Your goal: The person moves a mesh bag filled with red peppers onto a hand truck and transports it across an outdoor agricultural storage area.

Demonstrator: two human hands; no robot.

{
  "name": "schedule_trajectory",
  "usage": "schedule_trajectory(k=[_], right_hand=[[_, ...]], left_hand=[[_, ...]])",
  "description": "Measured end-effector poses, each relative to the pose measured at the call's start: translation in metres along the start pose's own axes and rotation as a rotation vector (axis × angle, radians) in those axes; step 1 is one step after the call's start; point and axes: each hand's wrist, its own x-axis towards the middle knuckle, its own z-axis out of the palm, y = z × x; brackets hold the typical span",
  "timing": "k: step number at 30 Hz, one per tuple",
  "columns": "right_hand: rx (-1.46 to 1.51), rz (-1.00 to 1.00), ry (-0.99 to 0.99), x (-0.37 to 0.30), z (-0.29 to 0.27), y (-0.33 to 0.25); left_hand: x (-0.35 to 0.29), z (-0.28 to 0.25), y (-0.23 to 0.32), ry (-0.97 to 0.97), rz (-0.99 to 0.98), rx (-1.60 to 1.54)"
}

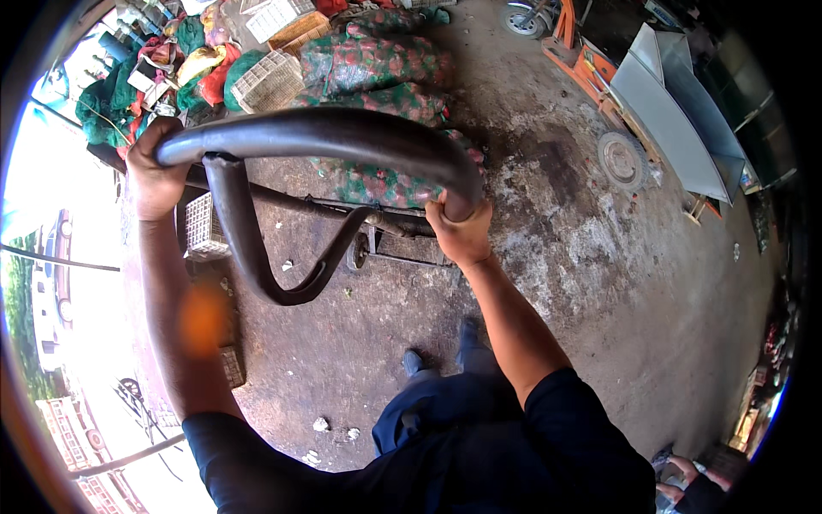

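Observation:
A thick, dark metal handlebar (334,135) of what looks like a hand cart arches across in front of me, with a smaller bent tube (282,287) branching from it. My left hand (158,171) is closed round its left end. Around the lower right end my right hand (461,230) is wrapped, fingers partly hidden behind the tube. Beyond lies a low metal frame (411,257) with a small wheel (358,252). Several red and green net sacks (377,64) of round reddish produce lie just past it; how the frame meets the handlebar I cannot tell.
Pale plastic crates (267,81) and coloured bags (201,64) are piled at the far left. At the right stand a grey sheet-metal chute (676,120), an orange frame (586,73) and a loose wheel (622,161). Another person's hands (676,480) show at the lower right.

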Motion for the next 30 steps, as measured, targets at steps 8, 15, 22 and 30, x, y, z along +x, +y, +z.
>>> schedule_trajectory(k=[8,15,22,30], right_hand=[[0.244,0.242,-0.034,-0.008,-0.032,0.008],[0.281,0.4,0.192,0.001,-0.14,0.024],[0.294,0.616,-0.177,-0.101,-0.123,-0.083],[0.186,0.301,-0.139,-0.235,-0.124,-0.122]], left_hand=[[-0.038,-0.01,0.089,-0.131,-0.133,0.192],[-0.086,0.042,0.25,-0.125,-0.002,0.247],[-0.147,0.045,0.282,-0.102,-0.16,0.169],[-0.203,0.084,0.32,-0.148,-0.043,0.048]])
